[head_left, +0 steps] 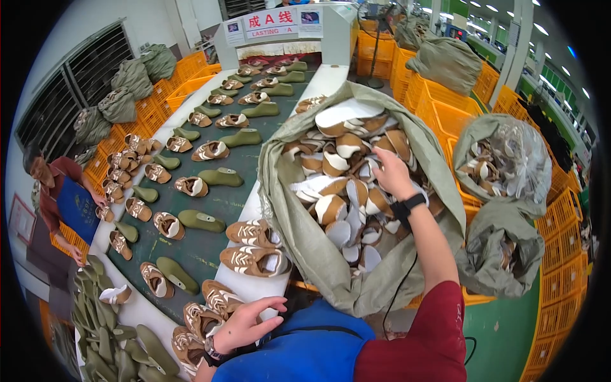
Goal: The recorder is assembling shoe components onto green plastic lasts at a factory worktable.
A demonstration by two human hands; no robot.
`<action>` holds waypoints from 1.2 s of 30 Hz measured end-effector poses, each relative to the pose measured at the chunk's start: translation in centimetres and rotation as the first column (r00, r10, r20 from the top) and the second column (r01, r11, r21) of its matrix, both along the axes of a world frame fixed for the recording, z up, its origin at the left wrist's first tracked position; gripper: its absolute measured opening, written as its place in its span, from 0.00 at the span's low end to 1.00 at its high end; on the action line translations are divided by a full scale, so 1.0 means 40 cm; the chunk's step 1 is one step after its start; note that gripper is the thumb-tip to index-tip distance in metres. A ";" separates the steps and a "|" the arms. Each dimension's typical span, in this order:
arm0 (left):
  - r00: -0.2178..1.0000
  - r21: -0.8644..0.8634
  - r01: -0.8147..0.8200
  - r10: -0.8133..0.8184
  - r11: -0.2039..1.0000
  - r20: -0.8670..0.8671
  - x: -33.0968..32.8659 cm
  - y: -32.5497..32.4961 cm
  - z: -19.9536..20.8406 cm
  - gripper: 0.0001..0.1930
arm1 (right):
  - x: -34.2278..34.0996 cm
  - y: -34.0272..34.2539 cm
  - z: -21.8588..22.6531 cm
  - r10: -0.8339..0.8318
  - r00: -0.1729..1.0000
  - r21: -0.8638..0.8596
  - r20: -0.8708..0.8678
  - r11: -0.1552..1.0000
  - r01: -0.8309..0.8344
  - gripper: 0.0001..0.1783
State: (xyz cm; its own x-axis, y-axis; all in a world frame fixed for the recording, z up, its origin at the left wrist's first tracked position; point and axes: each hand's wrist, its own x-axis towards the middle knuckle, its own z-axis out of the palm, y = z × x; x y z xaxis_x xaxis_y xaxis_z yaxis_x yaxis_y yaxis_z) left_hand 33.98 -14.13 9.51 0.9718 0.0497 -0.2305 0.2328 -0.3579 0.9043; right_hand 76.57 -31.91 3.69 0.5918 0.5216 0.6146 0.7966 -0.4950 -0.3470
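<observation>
My right hand point(392, 173) reaches into a large green woven sack point(299, 121) heaped with brown-and-white shoe uppers point(336, 160). Its thumb and fingers are apart, at the edge of a brown upper; some fingertips are hard to see. White insole-shaped pieces show among the heap. My left hand point(251, 323), fingers stretched out, hovers just in front of my blue apron point(305, 347) and holds nothing. Beside it, several laced brown-and-white shoe uppers point(219, 298) rest along the near white ledge, and a pair point(254, 260) sits farther up, against the sack.
A green conveyor belt point(197, 245) carries uppers and green shoe lasts point(202, 221). More lasts point(102, 337) are piled lower left. A co-worker point(60, 191) stands across the belt. Orange crates point(439, 118) and further sacks point(499, 248) stand at the right.
</observation>
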 end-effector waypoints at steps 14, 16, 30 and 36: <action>0.963 -0.070 -0.270 0.269 0.960 -0.022 0.023 -0.002 -0.036 0.19 | 0.209 0.422 -0.004 -0.004 0.911 -0.478 0.413 0.850 0.220 0.21; 0.969 -0.060 -0.241 0.243 0.969 0.033 0.016 0.011 -0.074 0.19 | 0.152 0.361 0.016 0.088 0.908 -0.317 0.410 0.947 0.051 0.23; 0.869 -0.878 -0.215 0.493 0.428 0.027 0.133 0.071 -0.151 0.28 | -0.614 0.125 -0.004 0.727 0.659 0.333 0.195 0.583 -0.741 0.33; 0.682 -0.135 -0.630 0.628 0.765 0.374 0.026 0.050 -0.085 0.42 | -0.687 0.168 0.020 0.750 0.540 0.503 -0.381 0.658 -0.560 0.33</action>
